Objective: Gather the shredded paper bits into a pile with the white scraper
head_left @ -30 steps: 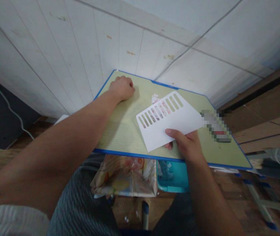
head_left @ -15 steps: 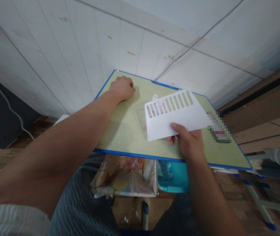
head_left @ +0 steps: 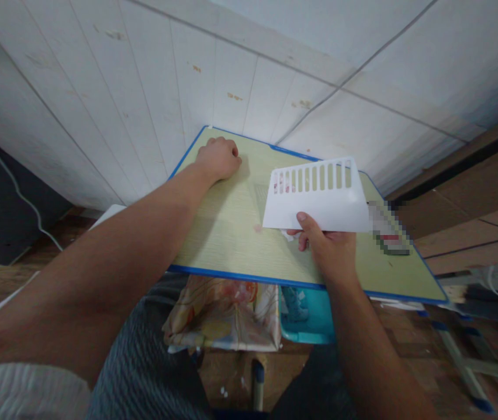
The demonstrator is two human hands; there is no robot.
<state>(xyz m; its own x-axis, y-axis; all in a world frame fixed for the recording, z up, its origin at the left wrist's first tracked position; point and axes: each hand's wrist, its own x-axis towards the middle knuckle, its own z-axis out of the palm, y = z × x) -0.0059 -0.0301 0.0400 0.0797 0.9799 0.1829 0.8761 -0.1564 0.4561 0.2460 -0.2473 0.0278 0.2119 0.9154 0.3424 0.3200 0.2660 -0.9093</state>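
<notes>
Left hand: on table, near far left corner; fingers curled, contents cannot be told. Right hand: thumb and fingers pinching slotted white card, raised above table between near and far edges.

Around the table, a white panelled wall stands at twelve o'clock, with a grey cable slanting at one; a pixelated object lies at three, a teal tray near six, patterned cloth at seven.
</notes>
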